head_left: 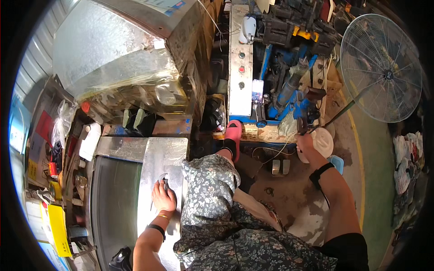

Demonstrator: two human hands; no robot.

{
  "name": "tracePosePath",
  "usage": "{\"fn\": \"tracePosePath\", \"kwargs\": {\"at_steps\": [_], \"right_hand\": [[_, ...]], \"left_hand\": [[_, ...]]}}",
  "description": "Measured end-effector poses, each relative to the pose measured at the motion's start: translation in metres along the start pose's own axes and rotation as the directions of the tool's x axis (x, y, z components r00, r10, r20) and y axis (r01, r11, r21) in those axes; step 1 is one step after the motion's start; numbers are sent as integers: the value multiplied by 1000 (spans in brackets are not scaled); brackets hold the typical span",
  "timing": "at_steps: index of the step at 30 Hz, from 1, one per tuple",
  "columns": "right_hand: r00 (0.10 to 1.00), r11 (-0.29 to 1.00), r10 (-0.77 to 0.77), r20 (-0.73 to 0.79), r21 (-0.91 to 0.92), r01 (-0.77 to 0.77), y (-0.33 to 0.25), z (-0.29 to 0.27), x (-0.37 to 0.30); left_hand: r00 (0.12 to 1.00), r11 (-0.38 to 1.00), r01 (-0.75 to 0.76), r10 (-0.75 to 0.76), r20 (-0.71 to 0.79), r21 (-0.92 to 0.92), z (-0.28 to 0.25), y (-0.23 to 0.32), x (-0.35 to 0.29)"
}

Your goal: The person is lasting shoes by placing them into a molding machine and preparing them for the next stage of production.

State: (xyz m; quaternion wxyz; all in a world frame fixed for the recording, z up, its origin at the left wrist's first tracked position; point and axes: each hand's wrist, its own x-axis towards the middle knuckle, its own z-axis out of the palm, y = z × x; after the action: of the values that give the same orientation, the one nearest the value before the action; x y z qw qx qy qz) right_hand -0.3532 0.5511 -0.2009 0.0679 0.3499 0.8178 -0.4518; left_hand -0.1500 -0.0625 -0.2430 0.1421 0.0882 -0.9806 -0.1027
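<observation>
My left hand [163, 197] rests over a bare metal plate [149, 156] at the left, its fingers curled onto a small dark piece [165, 177] whose kind I cannot make out. My right hand [305, 144] reaches forward to the near right corner of a blue and black machine [287, 90]. Its fingers are closed, and what they hold is hidden at the machine's dark parts. Just beside that hand is a round white lid or bucket top [322, 143].
A large standing fan [388, 74] is at the right. Foot pedals [280, 166] sit below the machine, near my pink slipper [233, 133]. A phone [257, 91] leans on the white control panel [239, 97]. Black shoes [144, 123] stand beyond the plate; a cluttered shelf is far left.
</observation>
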Motion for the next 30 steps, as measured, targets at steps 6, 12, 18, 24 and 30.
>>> {"fn": "tracePosePath", "kwargs": {"at_steps": [6,12,18,24,30], "right_hand": [[1000,1000,19,15,22,-19,2,-1,3],[1000,996,-6,9,93,5,2,0,0],[999,997,-34,1,73,34,0,0,-2],[1000,1000,-8,-17,21,8,0,0,-1],[1000,1000,-2,3,-28,2,-1,-1,-1]], "left_hand": [[1000,1000,14,-14,15,5,-1,1,0],[1000,1000,9,-9,5,-2,-1,2,0],[1000,1000,11,-11,7,-9,0,1,0],[1000,1000,14,-14,14,-12,0,0,0],[999,1000,22,-22,33,-8,-1,1,0]]}}
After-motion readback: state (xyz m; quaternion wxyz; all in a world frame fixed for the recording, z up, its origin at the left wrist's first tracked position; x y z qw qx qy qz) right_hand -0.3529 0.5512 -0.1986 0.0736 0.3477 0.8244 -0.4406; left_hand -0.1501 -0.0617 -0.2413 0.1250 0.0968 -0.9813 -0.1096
